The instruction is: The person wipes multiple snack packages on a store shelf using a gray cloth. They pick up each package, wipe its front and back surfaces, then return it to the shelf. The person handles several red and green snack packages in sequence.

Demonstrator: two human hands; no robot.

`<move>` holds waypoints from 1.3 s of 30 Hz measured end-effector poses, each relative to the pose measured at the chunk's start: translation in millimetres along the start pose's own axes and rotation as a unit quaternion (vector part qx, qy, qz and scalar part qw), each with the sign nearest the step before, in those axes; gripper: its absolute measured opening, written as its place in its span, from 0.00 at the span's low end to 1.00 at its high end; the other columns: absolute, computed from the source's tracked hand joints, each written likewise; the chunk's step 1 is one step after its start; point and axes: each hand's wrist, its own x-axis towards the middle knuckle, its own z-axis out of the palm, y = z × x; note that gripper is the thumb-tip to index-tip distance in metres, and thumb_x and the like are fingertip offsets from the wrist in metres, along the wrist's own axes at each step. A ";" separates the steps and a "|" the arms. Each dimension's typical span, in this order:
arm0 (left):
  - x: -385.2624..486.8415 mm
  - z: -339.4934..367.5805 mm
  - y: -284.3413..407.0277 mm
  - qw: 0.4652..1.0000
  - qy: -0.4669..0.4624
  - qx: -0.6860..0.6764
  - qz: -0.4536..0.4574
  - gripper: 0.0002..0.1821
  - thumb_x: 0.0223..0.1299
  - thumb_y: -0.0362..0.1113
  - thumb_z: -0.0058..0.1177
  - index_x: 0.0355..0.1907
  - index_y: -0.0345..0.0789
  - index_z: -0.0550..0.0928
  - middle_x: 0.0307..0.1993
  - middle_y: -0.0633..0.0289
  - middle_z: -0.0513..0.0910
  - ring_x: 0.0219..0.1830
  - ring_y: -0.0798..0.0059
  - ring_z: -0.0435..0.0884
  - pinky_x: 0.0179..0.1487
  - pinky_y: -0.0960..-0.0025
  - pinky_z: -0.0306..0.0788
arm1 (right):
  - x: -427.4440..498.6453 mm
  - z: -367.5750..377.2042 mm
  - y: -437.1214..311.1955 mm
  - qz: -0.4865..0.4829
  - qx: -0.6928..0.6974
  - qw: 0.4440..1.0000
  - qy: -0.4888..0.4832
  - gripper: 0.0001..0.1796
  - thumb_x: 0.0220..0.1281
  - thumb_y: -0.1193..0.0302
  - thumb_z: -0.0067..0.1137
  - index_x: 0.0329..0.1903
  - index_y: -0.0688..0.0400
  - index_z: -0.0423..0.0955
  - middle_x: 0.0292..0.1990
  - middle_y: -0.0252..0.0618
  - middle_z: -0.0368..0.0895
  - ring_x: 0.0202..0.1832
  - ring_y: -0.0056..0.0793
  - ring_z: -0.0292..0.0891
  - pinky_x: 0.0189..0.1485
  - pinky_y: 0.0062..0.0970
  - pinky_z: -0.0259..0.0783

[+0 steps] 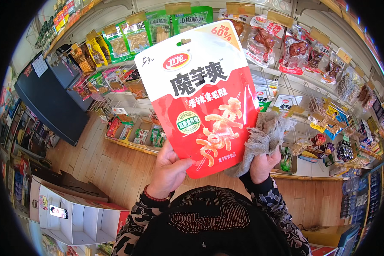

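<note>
A large red and white snack packet (200,99) with a hang hole is held up before me, tilted slightly, its printed front in view. My left hand (169,171) pinches its lower left corner, thumb on the front; a bead bracelet circles that wrist. A frayed grey cloth (265,136) is bunched in my right hand (265,163) and lies against the packet's lower right edge. The cloth hides part of the right fingers. Behind the packet, similar white-topped packets (286,104) hang on shelf hooks.
Green snack packets (193,19) and vacuum-packed meats (262,41) hang along the rack. Below them, a low shelf bears open boxes (144,132) of small packs. A dark refrigerator (51,99) stands left. Lower left, a phone (58,212) rests on a white cardboard display box (83,220).
</note>
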 end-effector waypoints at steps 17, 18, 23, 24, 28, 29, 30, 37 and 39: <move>1.3 6.8 -4.1 0.998 0.060 0.027 0.002 0.34 0.48 0.20 0.57 0.61 0.27 0.64 0.53 0.54 0.75 0.53 0.71 0.75 0.57 0.68 0.69 | 2.8 -1.7 -2.8 0.057 0.007 0.994 0.090 0.11 0.50 0.82 0.51 0.39 0.66 0.76 0.35 0.38 0.81 0.37 0.26 0.76 0.42 0.24 0.69; 1.3 6.4 -4.7 0.998 0.059 0.019 0.002 0.34 0.47 0.20 0.57 0.60 0.28 0.64 0.53 0.54 0.75 0.53 0.71 0.75 0.57 0.68 0.68 | 2.3 -3.4 -1.0 0.047 0.009 0.997 0.067 0.12 0.53 0.81 0.51 0.41 0.66 0.75 0.37 0.37 0.80 0.38 0.24 0.75 0.43 0.23 0.69; 2.3 1.5 -8.5 0.999 0.039 0.024 0.023 0.34 0.45 0.20 0.60 0.59 0.29 0.66 0.53 0.55 0.75 0.54 0.70 0.74 0.59 0.66 0.66 | 4.5 -3.8 -0.2 0.030 0.025 0.999 0.023 0.12 0.58 0.80 0.50 0.46 0.67 0.73 0.41 0.35 0.78 0.40 0.21 0.73 0.45 0.20 0.69; 2.5 0.1 -9.8 0.999 0.035 0.026 0.027 0.34 0.44 0.20 0.60 0.59 0.29 0.66 0.53 0.55 0.75 0.54 0.70 0.73 0.59 0.66 0.66 | 4.6 -3.6 0.7 0.031 0.018 0.999 0.023 0.12 0.59 0.80 0.50 0.46 0.67 0.73 0.41 0.35 0.78 0.41 0.21 0.73 0.45 0.21 0.69; 3.8 -3.3 -13.5 0.999 0.030 0.011 0.032 0.32 0.44 0.21 0.60 0.57 0.30 0.67 0.53 0.57 0.74 0.55 0.69 0.73 0.60 0.65 0.65 | 6.5 3.3 -2.7 0.066 0.015 0.996 0.059 0.12 0.53 0.81 0.51 0.41 0.67 0.75 0.37 0.38 0.80 0.38 0.25 0.75 0.43 0.24 0.69; 4.7 -5.1 -13.5 0.999 0.030 0.003 0.026 0.32 0.46 0.21 0.59 0.57 0.30 0.67 0.53 0.57 0.74 0.55 0.69 0.72 0.60 0.64 0.65 | 7.3 5.4 -4.3 0.083 0.021 0.993 0.078 0.12 0.50 0.82 0.52 0.39 0.67 0.77 0.34 0.39 0.81 0.37 0.27 0.76 0.42 0.25 0.69; 5.4 -5.6 -12.2 0.999 0.031 -0.004 0.020 0.31 0.47 0.22 0.59 0.57 0.30 0.67 0.53 0.57 0.74 0.55 0.69 0.72 0.60 0.64 0.65 | 6.4 4.2 -3.2 0.079 0.014 0.995 0.059 0.12 0.49 0.81 0.53 0.39 0.67 0.77 0.34 0.40 0.81 0.36 0.28 0.76 0.42 0.25 0.69; 29.9 -12.2 4.2 0.994 0.069 -0.070 -0.038 0.28 0.63 0.39 0.45 0.63 0.34 0.58 0.58 0.53 0.69 0.58 0.60 0.70 0.61 0.55 0.64 | -6.0 8.0 -5.1 0.032 -0.071 0.994 -0.071 0.10 0.47 0.79 0.55 0.36 0.64 0.77 0.31 0.44 0.81 0.35 0.37 0.78 0.39 0.27 0.70; 33.2 -14.1 6.5 0.996 0.061 -0.053 -0.040 0.27 0.66 0.42 0.43 0.64 0.33 0.57 0.59 0.53 0.68 0.59 0.61 0.69 0.62 0.56 0.64 | -0.8 4.8 -3.6 0.058 -0.052 0.989 -0.122 0.09 0.49 0.79 0.53 0.36 0.63 0.78 0.32 0.44 0.81 0.35 0.39 0.78 0.39 0.29 0.70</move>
